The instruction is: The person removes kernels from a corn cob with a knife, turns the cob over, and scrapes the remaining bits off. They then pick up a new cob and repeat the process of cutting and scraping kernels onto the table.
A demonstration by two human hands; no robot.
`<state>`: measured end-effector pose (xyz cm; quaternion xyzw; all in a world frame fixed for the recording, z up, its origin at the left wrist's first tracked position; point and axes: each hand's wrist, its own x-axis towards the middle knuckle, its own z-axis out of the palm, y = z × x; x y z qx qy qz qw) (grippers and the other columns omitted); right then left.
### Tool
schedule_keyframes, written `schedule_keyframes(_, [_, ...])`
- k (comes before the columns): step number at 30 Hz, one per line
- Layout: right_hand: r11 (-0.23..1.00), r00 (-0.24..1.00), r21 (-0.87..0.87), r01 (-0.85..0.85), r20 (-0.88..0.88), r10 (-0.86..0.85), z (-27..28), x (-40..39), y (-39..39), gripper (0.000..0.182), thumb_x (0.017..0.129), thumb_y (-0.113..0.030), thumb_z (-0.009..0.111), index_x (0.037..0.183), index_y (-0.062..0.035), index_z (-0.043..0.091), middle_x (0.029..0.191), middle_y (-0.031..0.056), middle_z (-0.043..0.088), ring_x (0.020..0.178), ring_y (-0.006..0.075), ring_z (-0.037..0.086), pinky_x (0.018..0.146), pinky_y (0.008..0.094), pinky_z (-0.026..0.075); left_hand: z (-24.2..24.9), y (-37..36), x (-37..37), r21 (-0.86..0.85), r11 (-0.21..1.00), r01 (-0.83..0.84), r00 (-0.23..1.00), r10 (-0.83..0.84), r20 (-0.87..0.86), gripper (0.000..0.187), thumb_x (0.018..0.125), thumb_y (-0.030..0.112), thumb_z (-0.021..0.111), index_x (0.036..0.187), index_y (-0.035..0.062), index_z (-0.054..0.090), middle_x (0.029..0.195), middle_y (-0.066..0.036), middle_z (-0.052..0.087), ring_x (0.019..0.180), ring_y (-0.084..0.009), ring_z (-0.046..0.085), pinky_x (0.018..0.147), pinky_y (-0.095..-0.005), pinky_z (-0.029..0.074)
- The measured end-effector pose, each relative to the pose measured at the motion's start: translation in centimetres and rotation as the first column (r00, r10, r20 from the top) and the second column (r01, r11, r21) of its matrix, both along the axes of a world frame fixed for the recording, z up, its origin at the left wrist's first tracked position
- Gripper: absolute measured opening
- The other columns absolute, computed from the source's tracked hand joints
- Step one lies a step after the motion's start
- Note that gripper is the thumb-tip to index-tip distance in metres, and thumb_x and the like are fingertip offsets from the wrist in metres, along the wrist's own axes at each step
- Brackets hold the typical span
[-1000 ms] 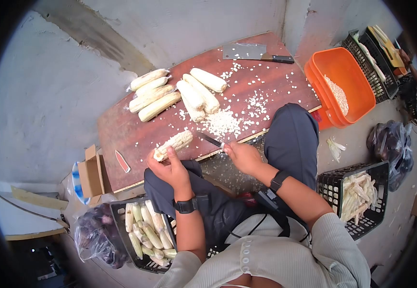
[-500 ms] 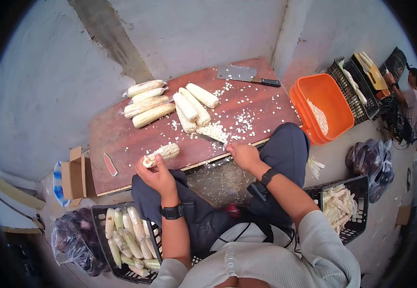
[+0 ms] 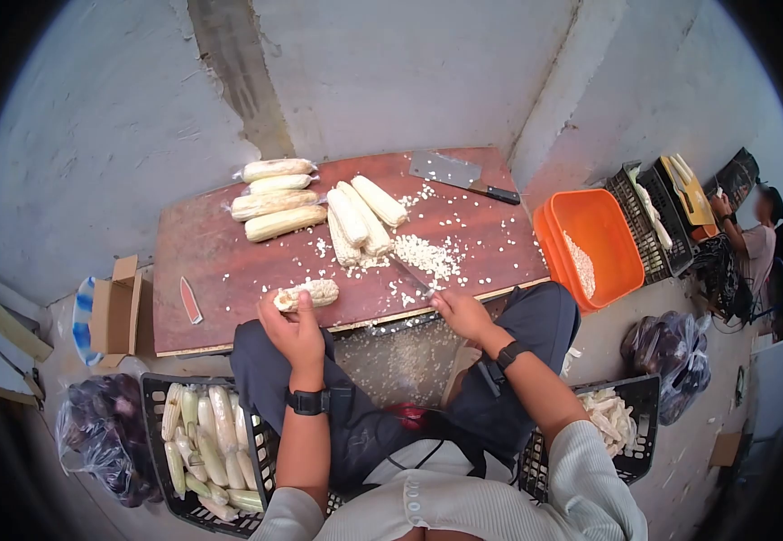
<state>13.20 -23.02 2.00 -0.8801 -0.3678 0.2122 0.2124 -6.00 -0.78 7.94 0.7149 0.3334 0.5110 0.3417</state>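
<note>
Left hand [image 3: 294, 326]: fingers closed around one end of a corn cob [image 3: 308, 294], which lies on its side at the near edge of the board [image 3: 229, 261], partly stripped. Right hand [image 3: 461, 312]: closed on the handle of a small knife [image 3: 409, 274], blade angled up and to the left over the board, its tip near a heap of cut kernels [image 3: 425, 255]; knife and cob are apart. Board: reddish-brown, resting across the person's lap. On it, far left, four wrapped cobs [image 3: 274, 198] lying side by side; centre, a pile of bare cobs [image 3: 360, 216] touching one another, just beside the kernel heap; far edge, a cleaver [image 3: 460, 175] lying flat; near left, a small red blade [image 3: 190, 300]. Loose kernels scattered over the right half. Right of the board: orange tub [image 3: 590, 243] with kernels inside. At the person's left side: black crate of cobs [image 3: 202, 442]; at the right side, black crate of stripped cores [image 3: 621, 424]. Left of the board: open cardboard box [image 3: 114, 307].
</note>
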Motion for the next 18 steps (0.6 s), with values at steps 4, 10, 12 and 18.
schedule_keyframes(4, [0.999, 0.999, 0.023, -0.032, -0.031, 0.033, -1.9, -2.1, -0.6, 0.039, 0.096, -0.042, 0.043, 0.099, -0.0067, 0.059, 0.086, 0.0212, 0.064, 0.084, 0.0401, 0.061, 0.072, 0.0487, 0.046, -0.7, -0.1, 0.6, -0.023, 0.999, 0.043, 0.999, -0.043, 0.007, 0.033, 0.087, 0.018, 0.067, 0.108, -0.0025, 0.051, 0.097, -0.010, 0.047, 0.077, -0.0167, 0.045, 0.061, -0.0274, 0.040])
schedule_keyframes(10, [0.997, 0.998, -0.066, 0.027, 0.050, -0.024, -1.1, -1.0, -1.5, 0.039, 0.097, -0.042, 0.041, 0.098, -0.0078, 0.059, 0.085, 0.0198, 0.064, 0.081, 0.0400, 0.062, 0.071, 0.0493, 0.047, -0.9, -0.3, 1.0, 0.000, 0.998, 0.070, 0.997, -0.070, -0.034, 0.032, 0.087, 0.017, 0.067, 0.106, -0.0023, 0.051, 0.097, -0.009, 0.048, 0.076, -0.0147, 0.045, 0.060, -0.0257, 0.039])
schedule_keyframes(12, [0.991, 0.989, -0.087, 0.097, 0.120, -0.087, -1.6, 0.9, -2.3, 0.036, 0.096, -0.041, 0.043, 0.099, -0.0099, 0.060, 0.083, 0.0188, 0.066, 0.082, 0.0380, 0.063, 0.071, 0.0494, 0.047, -1.0, -0.3, 1.1, 0.025, 0.998, 0.056, 0.998, -0.056, -0.016, 0.029, 0.087, 0.018, 0.067, 0.103, -0.0010, 0.052, 0.093, -0.006, 0.049, 0.072, -0.0110, 0.043, 0.059, -0.0244, 0.037])
schedule_keyframes(18, [0.986, 0.969, 0.016, 0.167, 0.179, -0.168, 0.2, 3.4, -2.5, 0.036, 0.095, -0.041, 0.044, 0.096, -0.0086, 0.061, 0.083, 0.0181, 0.066, 0.080, 0.0386, 0.063, 0.070, 0.0498, 0.047, -0.5, -0.7, 1.2, -0.001, 0.998, 0.055, 0.997, -0.055, -0.050, 0.030, 0.087, 0.019, 0.067, 0.103, -0.0013, 0.052, 0.092, -0.006, 0.048, 0.072, -0.0109, 0.043, 0.059, -0.0243, 0.038])
